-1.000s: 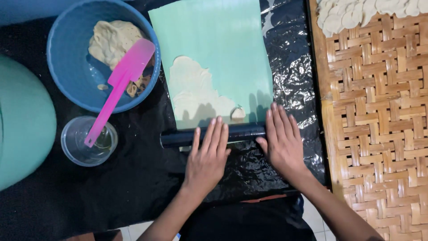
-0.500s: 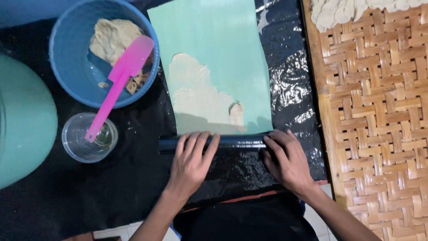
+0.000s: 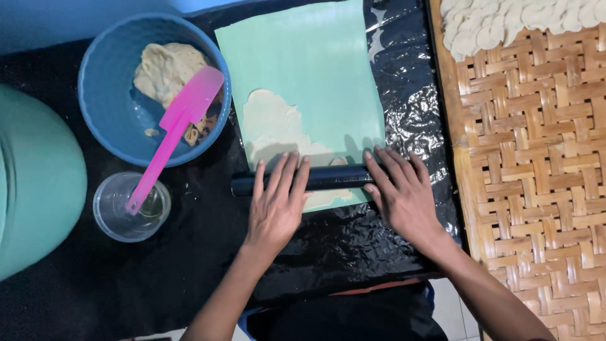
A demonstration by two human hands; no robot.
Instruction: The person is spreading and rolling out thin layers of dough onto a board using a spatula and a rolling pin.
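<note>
Fingers of both hands lie flat and spread, gripping nothing: the left hand point(image 3: 276, 203) and right hand point(image 3: 404, 194) press on a dark rolling pin point(image 3: 328, 179) at centre frame. It lies across a green sheet point(image 3: 309, 69) bearing flattened dough point(image 3: 271, 126). At upper left sits a blue bowl point(image 3: 104, 107), with a pink spatula point(image 3: 173, 129) reaching down to a clear cup point(image 3: 110, 218).

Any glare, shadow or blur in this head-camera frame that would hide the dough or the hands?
Head view: sharp overall, no motion blur on the left hand or right hand. Bright glare patches on the crinkled black plastic sheet, none on the dough. Soft finger shadows fall on the green mat above the dark rolling pin. The upper left corner looks dim and bluish.
</note>
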